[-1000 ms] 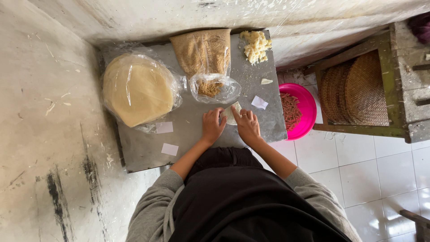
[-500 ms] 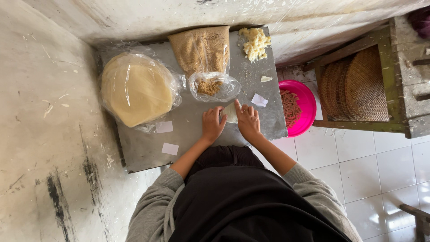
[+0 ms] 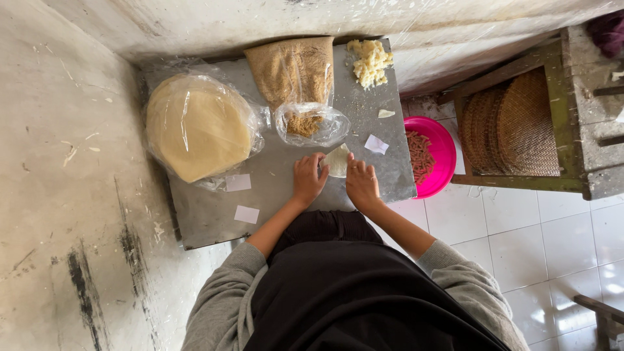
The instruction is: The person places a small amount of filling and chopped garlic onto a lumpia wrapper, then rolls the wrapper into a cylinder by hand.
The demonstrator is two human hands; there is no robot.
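wrapper stack [image 3: 198, 127] left on table [image 3: 273, 188], filling bags [image 3: 296, 81] behind hands, bowl [image 3: 432, 156] at right edge

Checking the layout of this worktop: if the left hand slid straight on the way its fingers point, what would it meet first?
Probably the clear plastic bag of brown crumbs, just beyond the left hand; depth is hard to judge.

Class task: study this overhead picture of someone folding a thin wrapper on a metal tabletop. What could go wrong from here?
1. The pale thin wrapper, pinched between the left hand and right hand, might tear.
2. The clear plastic bag of brown crumbs lies open just beyond the hands; a nudge could spill it.
3. The pink round bowl overhangs the grey metal tabletop edge and might tip.
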